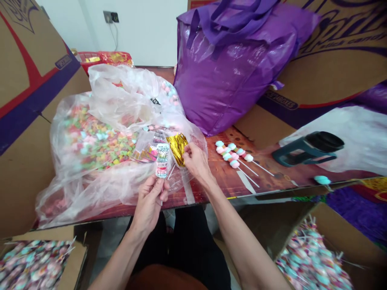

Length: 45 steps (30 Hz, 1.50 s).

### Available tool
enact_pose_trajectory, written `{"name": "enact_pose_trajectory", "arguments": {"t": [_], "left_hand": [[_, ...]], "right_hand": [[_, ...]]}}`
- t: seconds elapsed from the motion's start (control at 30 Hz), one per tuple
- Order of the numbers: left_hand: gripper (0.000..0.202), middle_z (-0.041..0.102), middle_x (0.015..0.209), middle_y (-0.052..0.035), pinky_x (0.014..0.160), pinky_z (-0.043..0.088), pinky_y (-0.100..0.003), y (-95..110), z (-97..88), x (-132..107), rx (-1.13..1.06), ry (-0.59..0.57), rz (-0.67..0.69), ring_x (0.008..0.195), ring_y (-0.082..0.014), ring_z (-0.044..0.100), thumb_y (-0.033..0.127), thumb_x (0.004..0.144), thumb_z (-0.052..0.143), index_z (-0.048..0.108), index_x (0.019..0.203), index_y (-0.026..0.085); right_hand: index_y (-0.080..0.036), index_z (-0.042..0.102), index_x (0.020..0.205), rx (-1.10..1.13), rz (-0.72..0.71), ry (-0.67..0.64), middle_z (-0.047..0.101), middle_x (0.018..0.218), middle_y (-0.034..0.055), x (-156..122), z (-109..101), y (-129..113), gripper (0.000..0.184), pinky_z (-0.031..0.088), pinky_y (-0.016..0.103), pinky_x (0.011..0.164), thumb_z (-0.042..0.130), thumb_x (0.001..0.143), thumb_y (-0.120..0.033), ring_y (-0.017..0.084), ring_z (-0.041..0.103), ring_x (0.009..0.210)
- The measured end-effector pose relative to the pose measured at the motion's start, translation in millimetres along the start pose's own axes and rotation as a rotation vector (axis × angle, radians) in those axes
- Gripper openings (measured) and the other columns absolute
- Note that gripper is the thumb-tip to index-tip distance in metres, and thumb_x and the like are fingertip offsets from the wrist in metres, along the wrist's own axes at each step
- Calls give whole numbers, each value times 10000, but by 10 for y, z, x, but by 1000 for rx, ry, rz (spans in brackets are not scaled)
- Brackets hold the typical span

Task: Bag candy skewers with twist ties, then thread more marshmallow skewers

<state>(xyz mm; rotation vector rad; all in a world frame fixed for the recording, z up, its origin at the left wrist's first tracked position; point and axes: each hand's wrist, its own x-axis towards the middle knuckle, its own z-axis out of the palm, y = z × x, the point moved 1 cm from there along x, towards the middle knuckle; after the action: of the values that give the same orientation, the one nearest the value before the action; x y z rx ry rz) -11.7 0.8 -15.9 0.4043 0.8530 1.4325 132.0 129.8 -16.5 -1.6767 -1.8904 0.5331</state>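
My left hand (152, 197) grips a candy skewer in a printed clear wrapper (162, 163) by its lower end and keeps it upright over the front of the table. At the bundle of gold twist ties (177, 147), my right hand (195, 160) has its fingers pinched together at the right edge; the single tie between them is too small to make out clearly. Printed wrappers (146, 151) lie just behind the held candy. A large clear plastic bag (117, 177) of loose colourful candies (102, 141) spreads out to the left.
Marshmallow skewers (234, 155) lie right of my hands, with a dark travel mug (305, 149) farther right. A purple bag (229, 76) stands behind. Cartons flank the table (217, 181); boxes of wrapped candies (33, 264) sit low on both sides.
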Motion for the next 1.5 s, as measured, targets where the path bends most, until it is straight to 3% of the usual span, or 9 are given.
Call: {"name": "enact_pose_trajectory", "arguments": {"t": [0.23, 0.33, 0.43, 0.63, 0.77, 0.87, 1.2, 1.33, 1.5], "left_hand": [[371, 542, 679, 40, 471, 212, -162, -51, 41, 47, 95, 81, 5, 495, -15, 288, 381, 710, 832, 594, 864, 141], [370, 553, 676, 56, 477, 217, -155, -87, 53, 63, 160, 156, 52, 502, -34, 325, 379, 762, 771, 526, 964, 192], [338, 565, 682, 66, 491, 246, -157, -123, 63, 59, 212, 156, 98, 525, -52, 385, 360, 795, 729, 467, 963, 227], [200, 531, 693, 54, 531, 324, -189, -207, 60, -34, 352, -12, 132, 563, -66, 414, 349, 851, 680, 552, 872, 197], [218, 599, 789, 17, 592, 383, -208, -247, 71, -105, 469, -85, 185, 655, -90, 491, 378, 854, 712, 612, 888, 187], [263, 577, 737, 27, 559, 361, -203, -270, 108, -124, 397, -92, 178, 601, -76, 460, 424, 863, 711, 602, 850, 184], [354, 556, 661, 36, 483, 283, -173, -383, 233, -185, 312, -107, 109, 509, -32, 390, 449, 798, 781, 579, 812, 159], [370, 529, 633, 43, 448, 224, -147, -369, 252, -202, 222, -142, -18, 465, -5, 325, 419, 794, 792, 546, 770, 144], [390, 388, 568, 105, 399, 113, -113, -251, 275, -270, -74, -276, -455, 437, 9, 152, 291, 699, 876, 536, 826, 148]], "right_hand": [[-193, 641, 879, 429, -86, 210, 688, 855, 32, -71, -58, 24, 154, 467, 324, 743, 491, 842, -196, 197, 607, 779], [-200, 685, 887, 620, -184, 194, 715, 882, 24, -351, -159, -143, 128, 479, 313, 750, 560, 883, -230, 188, 633, 806], [-228, 725, 881, 576, -264, 116, 730, 859, 16, -743, -147, -281, 112, 472, 332, 799, 615, 900, -229, 193, 643, 836], [-222, 594, 882, 635, -10, 158, 675, 772, -12, -1188, 45, -221, 74, 488, 294, 667, 659, 864, -253, 160, 632, 670], [-221, 601, 894, 402, -116, 250, 692, 803, 11, -1256, -77, -230, 39, 473, 324, 741, 624, 864, -217, 178, 642, 732], [-216, 644, 959, 324, -169, 289, 719, 833, 26, -1335, -192, -228, 81, 457, 357, 817, 630, 882, -235, 195, 654, 786], [-196, 635, 755, 840, 102, 142, 678, 706, -16, -1505, -187, -75, 138, 485, 253, 650, 633, 866, -277, 141, 605, 649], [-195, 620, 784, 896, 97, 104, 653, 730, -14, -1523, -163, -61, 152, 494, 262, 690, 621, 896, -298, 144, 606, 693], [-191, 588, 782, 1022, 31, 28, 575, 846, 4, -1554, -224, 0, 218, 448, 242, 609, 648, 902, -364, 114, 516, 673]]}}
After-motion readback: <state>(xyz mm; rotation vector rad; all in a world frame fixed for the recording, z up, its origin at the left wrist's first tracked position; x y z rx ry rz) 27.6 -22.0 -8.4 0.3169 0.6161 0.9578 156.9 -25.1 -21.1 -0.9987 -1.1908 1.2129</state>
